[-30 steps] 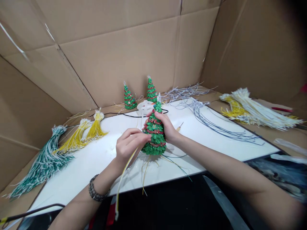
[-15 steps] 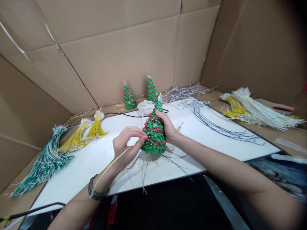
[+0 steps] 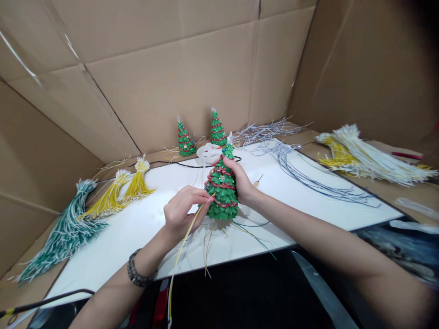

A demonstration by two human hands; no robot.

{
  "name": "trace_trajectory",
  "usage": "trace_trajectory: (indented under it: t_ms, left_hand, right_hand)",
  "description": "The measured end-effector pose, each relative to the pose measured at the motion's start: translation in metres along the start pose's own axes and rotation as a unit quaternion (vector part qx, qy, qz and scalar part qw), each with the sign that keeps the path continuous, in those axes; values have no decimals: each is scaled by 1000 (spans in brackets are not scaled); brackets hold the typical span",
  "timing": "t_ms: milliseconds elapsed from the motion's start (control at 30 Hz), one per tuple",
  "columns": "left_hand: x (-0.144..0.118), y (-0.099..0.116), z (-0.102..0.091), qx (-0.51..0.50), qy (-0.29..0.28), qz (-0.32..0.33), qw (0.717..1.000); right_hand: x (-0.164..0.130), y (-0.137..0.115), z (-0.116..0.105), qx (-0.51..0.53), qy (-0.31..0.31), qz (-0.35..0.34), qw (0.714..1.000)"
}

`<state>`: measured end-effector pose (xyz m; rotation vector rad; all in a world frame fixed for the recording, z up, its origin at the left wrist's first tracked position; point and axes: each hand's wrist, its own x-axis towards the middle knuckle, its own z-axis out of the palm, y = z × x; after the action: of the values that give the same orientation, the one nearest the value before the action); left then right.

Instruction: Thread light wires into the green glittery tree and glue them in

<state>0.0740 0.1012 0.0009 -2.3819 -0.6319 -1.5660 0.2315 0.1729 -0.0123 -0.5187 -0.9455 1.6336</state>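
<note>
A small green Christmas tree (image 3: pixel 222 189) with red garland stands over the white board (image 3: pixel 302 201). My right hand (image 3: pixel 242 183) grips its right side and holds it upright. My left hand (image 3: pixel 183 212) pinches a thin yellow wire (image 3: pixel 178 256) whose tip touches the tree's left side; the wire hangs down past the board's front edge. Several loose yellow and green wires (image 3: pixel 236 228) trail from under the tree's base.
Two more small green trees (image 3: pixel 185 139) (image 3: pixel 217 129) stand at the back by a white round holder (image 3: pixel 209 151). Yellow wire bundles (image 3: pixel 120 192) and a teal bundle (image 3: pixel 61 233) lie left; grey wires (image 3: pixel 308 176) and yellow-white bundles (image 3: pixel 363 157) lie right. Cardboard walls surround the board.
My left hand shifted the yellow wire: it swung from pointing left along my forearm to hanging down over the board's edge, with its tip at the tree. The tree tilted slightly more upright.
</note>
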Motion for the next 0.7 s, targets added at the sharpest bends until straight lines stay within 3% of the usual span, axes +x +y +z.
trace_trajectory:
  t_ms: [367, 567, 700]
  left_hand:
    - [-3, -4, 2, -11, -21, -6, 1000]
    - [-1, -10, -3, -23, -58, -108, 992]
    - [0, -11, -7, -45, -94, -77, 992]
  right_hand:
    - [-6, -2, 6, -26, -22, -9, 999]
    - [-9, -4, 8, -28, -25, -16, 999]
    - [-7, -4, 7, -23, -5, -21, 1000]
